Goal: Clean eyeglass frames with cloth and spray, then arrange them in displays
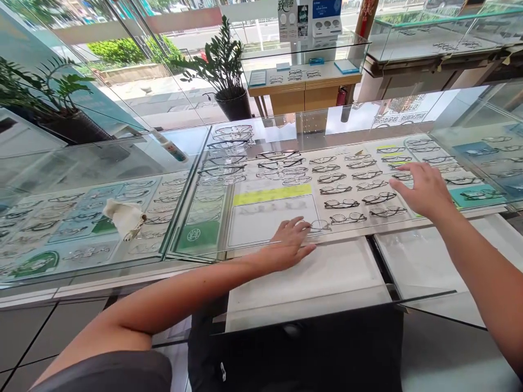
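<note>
My left hand (pixel 292 244) is at the front edge of the display case, palm down with fingers spread. Its fingertips are beside a thin-framed pair of eyeglasses (pixel 320 225); I cannot tell whether they touch. Farther right, my right hand (pixel 429 191) reaches over the case with thumb and forefinger apart. Just past those fingertips lies a dark pair of eyeglasses (pixel 402 177), partly hidden by the hand. Columns of dark-framed eyeglasses (pixel 341 204) lie between my hands. A white panel with a yellow strip (pixel 273 194) is left of them.
Two white drawers (pixel 306 272) stand pulled out below the case. A beige cloth (pixel 125 218) and a small bottle (pixel 169 147) rest on the left glass top. Several eyeglasses (pixel 281 155) are at the back. Potted plants (pixel 232 103) and another showcase (pixel 306 81) stand beyond.
</note>
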A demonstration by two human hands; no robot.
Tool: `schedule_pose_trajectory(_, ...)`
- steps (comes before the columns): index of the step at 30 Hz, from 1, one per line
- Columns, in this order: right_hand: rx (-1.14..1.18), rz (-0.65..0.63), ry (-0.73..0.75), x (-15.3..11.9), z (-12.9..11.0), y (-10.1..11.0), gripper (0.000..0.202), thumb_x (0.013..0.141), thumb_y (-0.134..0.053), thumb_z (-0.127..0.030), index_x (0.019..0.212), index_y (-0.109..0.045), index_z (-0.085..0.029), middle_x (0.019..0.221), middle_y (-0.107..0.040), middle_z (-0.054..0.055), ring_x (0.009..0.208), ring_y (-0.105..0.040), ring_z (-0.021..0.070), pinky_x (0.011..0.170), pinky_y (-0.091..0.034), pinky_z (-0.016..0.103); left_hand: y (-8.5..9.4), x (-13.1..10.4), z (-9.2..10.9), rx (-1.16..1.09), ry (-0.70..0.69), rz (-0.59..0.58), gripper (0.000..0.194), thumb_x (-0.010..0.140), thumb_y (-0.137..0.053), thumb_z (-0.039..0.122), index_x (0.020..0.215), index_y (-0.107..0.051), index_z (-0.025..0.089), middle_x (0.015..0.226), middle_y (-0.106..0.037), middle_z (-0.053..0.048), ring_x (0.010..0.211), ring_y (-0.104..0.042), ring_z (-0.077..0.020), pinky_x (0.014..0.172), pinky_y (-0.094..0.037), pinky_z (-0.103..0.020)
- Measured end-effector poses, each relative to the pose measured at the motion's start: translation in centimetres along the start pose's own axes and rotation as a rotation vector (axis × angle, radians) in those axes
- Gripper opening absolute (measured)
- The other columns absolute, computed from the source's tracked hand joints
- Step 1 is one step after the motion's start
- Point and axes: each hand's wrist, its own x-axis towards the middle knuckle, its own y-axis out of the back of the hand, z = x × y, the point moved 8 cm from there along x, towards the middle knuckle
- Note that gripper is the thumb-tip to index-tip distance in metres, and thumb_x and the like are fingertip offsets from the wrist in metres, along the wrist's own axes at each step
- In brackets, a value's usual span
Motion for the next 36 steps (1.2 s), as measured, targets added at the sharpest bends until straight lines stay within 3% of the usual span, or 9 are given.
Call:
schedule_pose_trajectory(4,-0.003,-0.003,-0.003,0.0,-0.1,0.0,0.056,0.095,-0.05,-0.064,0.134,-0.064,-0.026,0.157,-0.06,0.019,0.147,-0.048,0.0457,0.121,-0.042,0.066,-0.5,4.5,-6.6,0.187,0.183,0.179,0.054,0.112,-0.044,0.049,0.154,-0.06,0.019,0.169,-0.054,-0.016,0.166,-0.033,-0.0421,0.13,-0.031,-0.061)
schedule_pose_trajectory(6,-0.007,-0.006,-0.001,-0.1,-0.2,0.1,0.056,0.095,-0.05,-0.063,0.135,-0.064,-0.026,0.157,-0.059,0.019,0.146,-0.048,0.0456,0.121,-0.042,0.066,-0.8,6.0,-9.0,0.231,0.212,0.206,0.058,0.112,-0.043,0.05,0.157,-0.057,0.017,0.17,-0.051,-0.018,0.166,-0.031,-0.0436,0.129,-0.029,-0.061)
schedule_pose_trajectory(10,-0.015,-0.006,0.003,-0.1,-0.3,0.1,0.057,0.096,-0.048,-0.063,0.137,-0.064,-0.025,0.158,-0.059,0.019,0.146,-0.049,0.0446,0.121,-0.042,0.065,-1.3,8.1,-11.8,0.274,0.234,0.202,0.063,0.112,-0.038,0.052,0.157,-0.056,0.013,0.17,-0.051,-0.02,0.167,-0.026,-0.0444,0.13,-0.025,-0.064)
schedule_pose_trajectory(13,-0.016,0.0,0.009,-0.2,-0.3,0.0,0.056,0.097,-0.049,-0.063,0.137,-0.063,-0.026,0.157,-0.06,0.019,0.146,-0.05,0.0447,0.121,-0.042,0.065,-1.4,9.6,-12.6,0.274,0.238,0.21,0.062,0.112,-0.036,0.054,0.153,-0.059,0.013,0.167,-0.053,-0.021,0.167,-0.025,-0.0445,0.13,-0.024,-0.065)
schedule_pose_trajectory(20,0.001,0.016,0.034,-0.2,-0.2,0.0,0.055,0.098,-0.05,-0.062,0.136,-0.064,-0.025,0.156,-0.061,0.019,0.145,-0.05,0.0445,0.122,-0.041,0.063,-2.0,12.6,-12.9,0.297,0.23,0.178,0.065,0.112,-0.036,0.056,0.148,-0.063,0.009,0.165,-0.055,-0.022,0.168,-0.024,-0.0439,0.132,-0.021,-0.063)
schedule_pose_trajectory(28,-0.035,0.012,0.016,0.0,0.1,-0.2,0.06,0.094,-0.048,-0.066,0.137,-0.064,-0.026,0.154,-0.062,0.016,0.144,-0.052,0.0436,0.12,-0.046,0.066,-1.5,12.8,-13.1,0.267,0.283,0.155,0.058,0.111,-0.043,0.055,0.144,-0.065,0.012,0.167,-0.052,-0.023,0.167,-0.026,-0.0446,0.131,-0.022,-0.063)
schedule_pose_trajectory(30,-0.045,0.006,0.017,0.0,0.1,-0.3,0.062,0.094,-0.046,-0.067,0.138,-0.064,-0.026,0.154,-0.062,0.016,0.144,-0.053,0.0434,0.12,-0.046,0.066,-1.1,11.9,-11.9,0.231,0.287,0.169,0.052,0.111,-0.046,0.051,0.136,-0.068,0.012,0.173,-0.044,-0.024,0.167,-0.023,-0.0457,0.132,-0.02,-0.064)
schedule_pose_trajectory(32,-0.048,0.005,0.015,0.0,0.2,-0.4,0.064,0.094,-0.045,-0.069,0.138,-0.064,-0.026,0.155,-0.061,0.015,0.145,-0.053,0.0435,0.12,-0.046,0.066,-0.9,10.1,-9.7,0.144,0.265,0.177,0.042,0.11,-0.049,0.044,0.124,-0.071,0.012,0.169,-0.046,-0.025,0.164,-0.029,-0.0453,0.131,-0.021,-0.064)
schedule_pose_trajectory(36,-0.06,0.009,0.004,0.2,0.6,-0.6,0.066,0.094,-0.042,-0.071,0.138,-0.064,-0.027,0.155,-0.061,0.016,0.147,-0.051,0.0439,0.121,-0.047,0.066,-1.2,3.8,-3.3,0.017,0.158,0.048,0.019,0.102,-0.061,0.036,0.093,-0.068,0.021,0.113,-0.076,-0.009,0.117,-0.067,-0.0272,0.11,-0.047,-0.044)
